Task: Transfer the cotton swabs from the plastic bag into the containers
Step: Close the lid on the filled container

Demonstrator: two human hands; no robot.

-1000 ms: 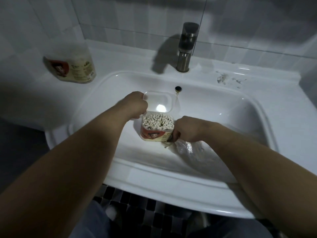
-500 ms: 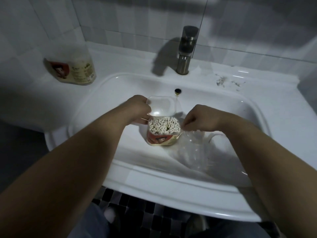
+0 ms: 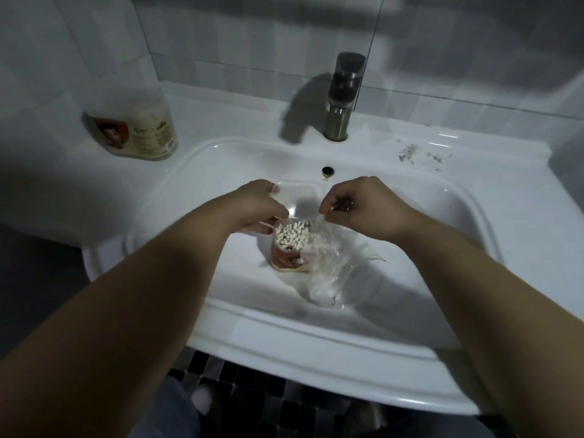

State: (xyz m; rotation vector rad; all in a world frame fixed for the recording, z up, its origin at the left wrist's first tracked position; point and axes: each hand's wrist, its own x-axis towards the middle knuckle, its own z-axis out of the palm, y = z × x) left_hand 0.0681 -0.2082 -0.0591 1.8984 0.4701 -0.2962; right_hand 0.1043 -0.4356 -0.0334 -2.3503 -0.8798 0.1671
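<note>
A small clear container [image 3: 289,259] with a red label stands in the white sink basin [image 3: 426,216], packed with upright cotton swabs [image 3: 292,237]. Its hinged lid [image 3: 295,197] is flipped open toward the back. My left hand [image 3: 257,205] grips the container's upper left rim by the lid. My right hand [image 3: 357,207] pinches the top edge of a clear plastic bag [image 3: 335,273] and holds it up beside the container's right side. The bag hangs down to the basin floor. I cannot tell whether any swabs are in the bag.
A second swab container [image 3: 136,132], lid closed, stands on the counter at the back left. The metal tap [image 3: 343,99] rises behind the basin, above the overflow hole [image 3: 327,170]. Dirty smears [image 3: 417,153] mark the counter at the right. Dark tiled floor shows below the sink's front edge.
My right hand has risen from the basin floor to the container's rim height, lifting the plastic bag by its top edge. My left hand has stayed on the container.
</note>
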